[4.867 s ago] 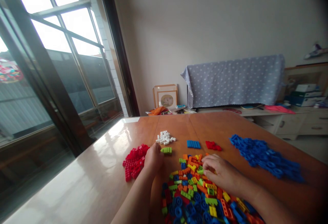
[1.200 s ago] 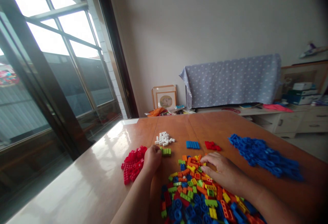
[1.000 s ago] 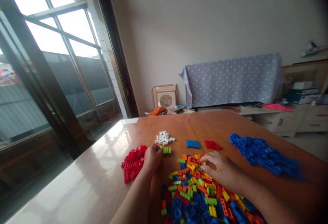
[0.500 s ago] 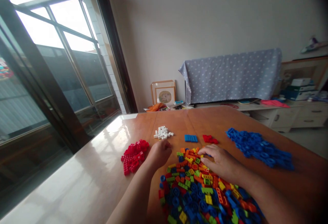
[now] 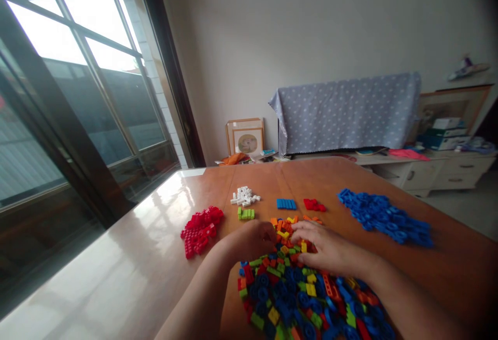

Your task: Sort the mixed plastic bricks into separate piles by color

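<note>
A heap of mixed toy building bricks (image 5: 290, 283) in orange, yellow, green, red and blue spreads over the near part of the table. My left hand (image 5: 252, 239) is at the heap's far left edge, its fingers curled down; whatever they hold is hidden. Over the heap's right side lies my right hand (image 5: 329, 249), thumb apart from the fingers, with loose yellow and orange bricks around its fingertips. Just beyond the left hand sits a small row of green bricks (image 5: 246, 214). A few orange bricks (image 5: 313, 219) lie past the right hand's fingers.
Sorted groups stand on the wooden table (image 5: 128, 257): red bricks (image 5: 200, 231) at left, white pieces (image 5: 244, 195), a row of blue bricks (image 5: 286, 204), a few red pieces (image 5: 314, 205), and a long blue pile (image 5: 383, 218) at right. A cloth-covered object (image 5: 350, 114) stands behind.
My left hand has moved right and nearer, from beside the white pieces to the mixed heap. The green bricks now show where that hand was. The right hand has shifted slightly left.
</note>
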`<state>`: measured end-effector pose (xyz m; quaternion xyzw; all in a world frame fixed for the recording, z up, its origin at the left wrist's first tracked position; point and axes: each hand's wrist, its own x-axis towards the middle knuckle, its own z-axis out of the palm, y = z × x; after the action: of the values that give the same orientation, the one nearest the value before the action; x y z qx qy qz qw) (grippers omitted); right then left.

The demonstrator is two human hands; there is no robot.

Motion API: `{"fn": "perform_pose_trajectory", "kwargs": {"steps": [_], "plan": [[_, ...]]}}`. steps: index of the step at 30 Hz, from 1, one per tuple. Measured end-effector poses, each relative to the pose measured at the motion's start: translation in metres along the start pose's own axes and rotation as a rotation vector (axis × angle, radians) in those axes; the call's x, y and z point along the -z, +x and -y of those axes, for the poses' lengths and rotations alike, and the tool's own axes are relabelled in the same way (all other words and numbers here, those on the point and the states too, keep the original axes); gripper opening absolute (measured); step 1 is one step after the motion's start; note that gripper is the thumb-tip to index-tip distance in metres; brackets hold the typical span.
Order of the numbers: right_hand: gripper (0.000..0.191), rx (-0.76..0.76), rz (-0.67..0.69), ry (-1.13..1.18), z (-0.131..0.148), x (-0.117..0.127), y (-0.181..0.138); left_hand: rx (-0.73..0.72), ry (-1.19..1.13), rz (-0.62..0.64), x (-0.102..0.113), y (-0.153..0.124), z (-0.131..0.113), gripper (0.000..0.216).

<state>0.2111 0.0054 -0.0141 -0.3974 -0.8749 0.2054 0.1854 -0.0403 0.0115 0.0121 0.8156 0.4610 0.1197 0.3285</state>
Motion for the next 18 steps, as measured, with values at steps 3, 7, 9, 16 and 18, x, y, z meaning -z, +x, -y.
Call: {"fn": "perform_pose_trajectory", "kwargs": {"steps": [3,7,9,16,18], "plan": [[0.020,-0.002,-0.071,-0.023,-0.007,-0.004,0.004,-0.032,0.018,0.049,0.002,-0.003,-0.003,0.021],[0.016,-0.024,-0.153,-0.062,-0.015,-0.005,0.007,-0.044,0.018,0.114,0.007,-0.010,-0.008,0.021],[0.017,-0.028,-0.197,-0.071,-0.017,-0.005,0.008,-0.022,0.022,0.155,0.009,-0.013,-0.013,0.020],[0.019,-0.032,-0.227,-0.060,-0.015,-0.004,0.010,-0.021,0.172,0.212,0.005,-0.013,-0.025,0.019],[0.019,-0.033,-0.225,-0.057,-0.014,-0.004,0.010,-0.012,0.186,0.215,0.003,-0.012,-0.024,0.020]]}}
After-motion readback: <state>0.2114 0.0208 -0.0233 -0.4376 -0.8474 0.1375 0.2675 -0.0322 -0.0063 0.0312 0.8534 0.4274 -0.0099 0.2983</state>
